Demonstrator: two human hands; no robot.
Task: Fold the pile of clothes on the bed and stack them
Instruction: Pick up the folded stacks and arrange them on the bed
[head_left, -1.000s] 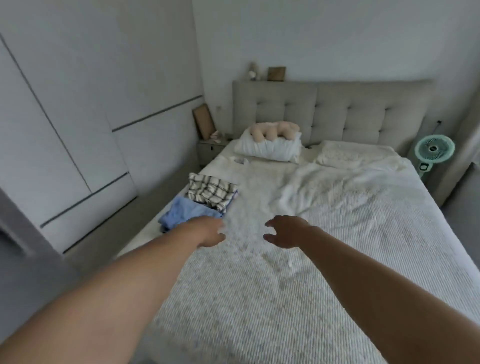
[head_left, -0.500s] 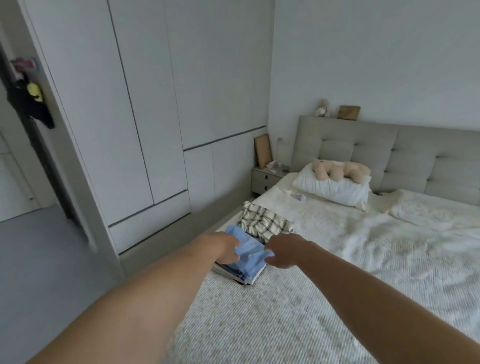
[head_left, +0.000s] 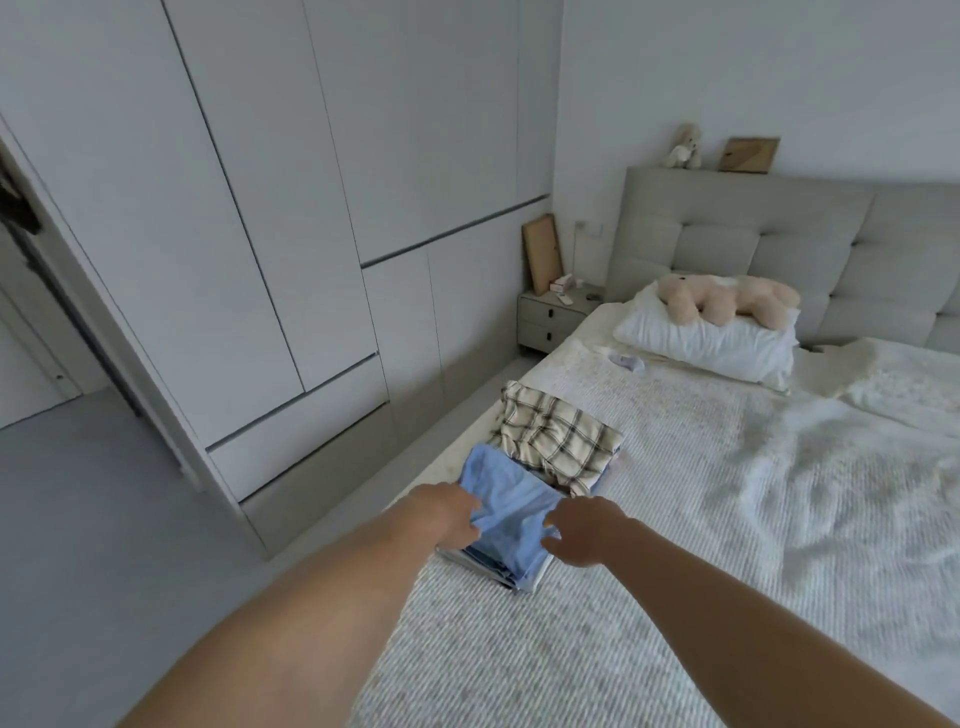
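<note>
Seemingly near the end: the left hand (head_left: 451, 514) and right hand (head_left: 582, 530) each pinch the folded light-blue cloth garment (head_left: 506, 512) atop a stack at the white-quilted bed's (head_left: 675, 519) edge, beside folded cream plaid clothes (head_left: 558, 439); no loose pile shows.

No readable text, labels, brands or numbers anywhere in view.

a plush toy (head_left: 727, 304) lies on a white pillow (head_left: 706, 345) against the grey headboard (head_left: 810, 244). a nightstand (head_left: 553, 319) stands beside white wardrobe doors (head_left: 260, 208). a small figure, maybe a teddy (head_left: 684, 147), sits beside a frame (head_left: 749, 154).
</note>
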